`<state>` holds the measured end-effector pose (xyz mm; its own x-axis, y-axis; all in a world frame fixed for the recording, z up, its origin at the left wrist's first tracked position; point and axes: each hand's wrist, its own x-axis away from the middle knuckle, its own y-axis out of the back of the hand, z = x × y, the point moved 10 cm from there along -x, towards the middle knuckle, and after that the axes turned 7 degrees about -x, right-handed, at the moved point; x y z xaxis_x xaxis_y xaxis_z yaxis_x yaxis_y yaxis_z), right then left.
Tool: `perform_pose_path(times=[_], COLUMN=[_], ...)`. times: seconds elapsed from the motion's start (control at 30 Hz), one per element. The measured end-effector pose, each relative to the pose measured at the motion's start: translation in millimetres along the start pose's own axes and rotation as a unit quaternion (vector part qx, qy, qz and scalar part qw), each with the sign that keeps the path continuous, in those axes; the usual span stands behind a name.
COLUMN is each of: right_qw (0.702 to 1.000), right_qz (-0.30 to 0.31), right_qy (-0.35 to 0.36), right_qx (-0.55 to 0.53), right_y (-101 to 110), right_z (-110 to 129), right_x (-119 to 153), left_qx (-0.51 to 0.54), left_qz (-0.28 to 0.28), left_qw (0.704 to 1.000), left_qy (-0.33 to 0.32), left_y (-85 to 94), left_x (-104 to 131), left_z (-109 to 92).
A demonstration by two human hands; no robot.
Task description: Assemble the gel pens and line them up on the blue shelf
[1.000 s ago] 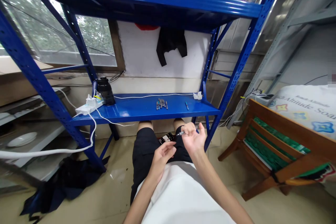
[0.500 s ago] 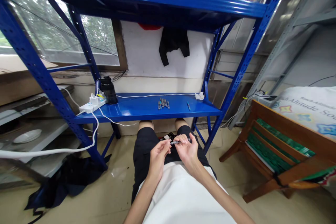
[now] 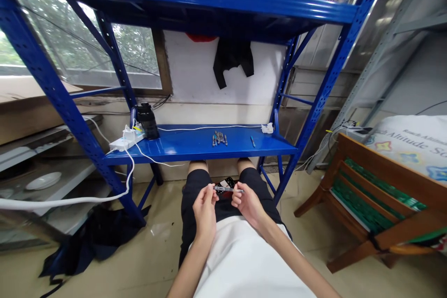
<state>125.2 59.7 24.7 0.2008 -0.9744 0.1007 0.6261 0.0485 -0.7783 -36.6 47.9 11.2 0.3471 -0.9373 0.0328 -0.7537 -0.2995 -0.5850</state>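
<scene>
Above my lap, a slim grey pen [image 3: 225,189] is stretched level between both hands. My left hand [image 3: 205,207] pinches its left end with thumb and fingertips. At the other end my right hand [image 3: 247,202] is closed, fingers curled round the tip, and the middle of the pen shows bare. Just behind the pen a phone [image 3: 228,181] with a lit screen lies between my thighs. On the blue shelf [image 3: 181,142] in front of me is a bunch of several pens [image 3: 220,138] laid side by side. A single blue pen [image 3: 253,141] lies apart to their right.
A black bottle [image 3: 147,121] and a white power strip [image 3: 127,138] with cables stand at the shelf's left end. Crumpled white tissue [image 3: 267,128] sits at the back right. A wooden chair [image 3: 352,195] is on my right; dark cloth [image 3: 87,242] lies on the floor at left.
My right hand has shifted from lying over the pen's middle, fingers spread, to gripping its right end. More of the pen now shows between the hands. The whole view has shifted slightly.
</scene>
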Motion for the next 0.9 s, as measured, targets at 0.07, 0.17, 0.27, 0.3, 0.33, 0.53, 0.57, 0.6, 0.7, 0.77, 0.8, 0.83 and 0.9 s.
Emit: perform_pose_path(times=[0.07,0.17,0.27,0.3,0.33,0.53,0.57,0.6,0.7,0.77,0.8,0.83,0.9], right_qw=[0.997,0.991,0.988,0.985,0.981,0.898,0.855,0.797,0.744,0.711,0.695,0.68,0.65], right_qz=[0.03,0.056,0.053,0.048,0.043,0.017,0.0,-0.02,-0.042,-0.056,-0.061,-0.064,-0.067], right_qy=[-0.004,0.015,0.074,0.102,0.131,0.282,0.306,0.315,0.292,0.263,0.245,0.225,0.19], right_qx=[0.068,0.119,0.128,0.132,0.138,0.336,0.418,0.515,0.6,0.65,0.673,0.695,0.732], right_y=[-8,-16,-16,-14,-11,-14,-20,-26,-33,-34,-33,-31,-27], right_z=[-3,-1,9,15,21,83,98,110,141,153,155,154,147], right_x=[6,13,10,8,5,-39,-52,-69,-128,-166,-183,-198,-223], left_qx=[0.023,0.041,0.034,0.024,0.012,-0.053,-0.058,-0.062,-0.069,-0.07,-0.07,-0.07,-0.068], left_qz=[-0.019,-0.02,0.02,0.037,0.054,0.123,0.128,0.131,0.139,0.141,0.142,0.143,0.142], left_qw=[1.0,0.999,0.997,0.996,0.995,0.987,0.986,0.986,0.984,0.983,0.983,0.983,0.982], left_qy=[-0.001,0.019,0.063,0.077,0.088,0.089,0.087,0.087,0.088,0.09,0.092,0.095,0.099], left_y=[6.0,8.5,-0.3,-4.4,-8.5,-23.5,-24.0,-24.2,-24.3,-24.3,-24.2,-24.2,-23.6], left_x=[-2,-3,-1,0,2,11,12,12,14,15,16,16,18], left_z=[0,5,14,17,19,24,24,24,24,24,23,23,22])
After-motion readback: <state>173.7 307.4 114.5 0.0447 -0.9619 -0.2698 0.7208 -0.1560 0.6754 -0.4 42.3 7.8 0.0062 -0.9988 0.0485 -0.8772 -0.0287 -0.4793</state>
